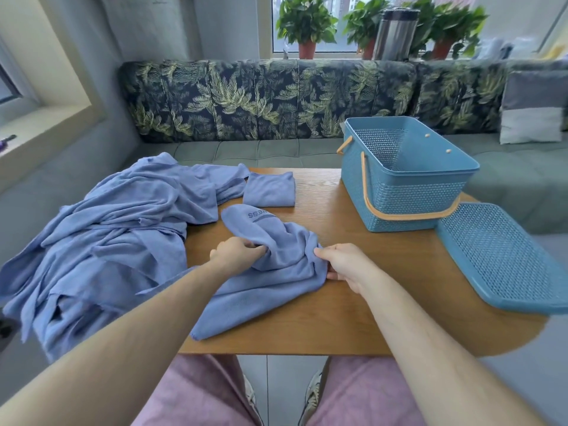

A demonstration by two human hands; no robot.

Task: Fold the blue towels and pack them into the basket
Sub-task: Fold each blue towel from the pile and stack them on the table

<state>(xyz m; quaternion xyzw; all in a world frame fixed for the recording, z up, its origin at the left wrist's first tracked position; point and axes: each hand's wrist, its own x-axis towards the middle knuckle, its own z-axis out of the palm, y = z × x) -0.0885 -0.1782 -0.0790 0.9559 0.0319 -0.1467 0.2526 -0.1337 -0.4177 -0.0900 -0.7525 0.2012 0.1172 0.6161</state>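
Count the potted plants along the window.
3, in a row: left plant, middle plant just left of the steel flask, right plant on its other side. The flask may hide another.

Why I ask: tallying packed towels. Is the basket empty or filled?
Seemingly empty: inside the basket only bare perforated walls show; its floor mostly hidden.

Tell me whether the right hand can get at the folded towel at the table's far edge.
Probably yes. The right hand grips the crumpled towel and must let go first; mostly bare table lies between it and the folded towel.
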